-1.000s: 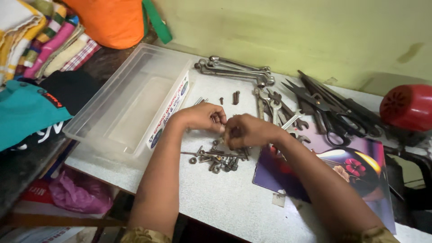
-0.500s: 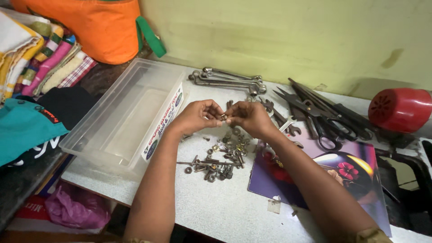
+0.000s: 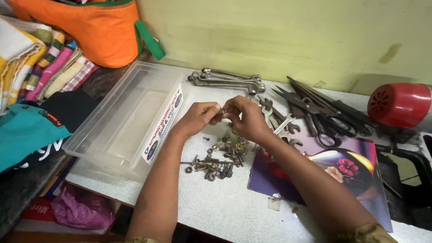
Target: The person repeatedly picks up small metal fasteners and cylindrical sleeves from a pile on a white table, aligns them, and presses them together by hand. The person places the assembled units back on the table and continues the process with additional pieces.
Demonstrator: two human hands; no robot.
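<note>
My left hand (image 3: 201,116) and my right hand (image 3: 244,118) meet fingertip to fingertip above a white table (image 3: 234,211). Between the fingers of both hands sits a small metal bolt or nut (image 3: 222,110), mostly hidden by the fingers. Directly below the hands lies a scattered pile of nuts, bolts and washers (image 3: 218,158). A clear plastic bin (image 3: 130,118) with a printed label stands just left of my left hand, nothing visible inside it.
Several spanners (image 3: 225,80) lie at the back of the table, with black scissors and pliers (image 3: 321,112) to the right. A red round device (image 3: 398,104) sits at far right. A purple floral sheet (image 3: 333,173) lies under my right forearm. Folded cloths (image 3: 40,67) and an orange bag (image 3: 96,27) are at left.
The view has shifted, so the table items sit lower in frame. Both hands have lifted slightly off the pile and stay joined on the small metal part.
</note>
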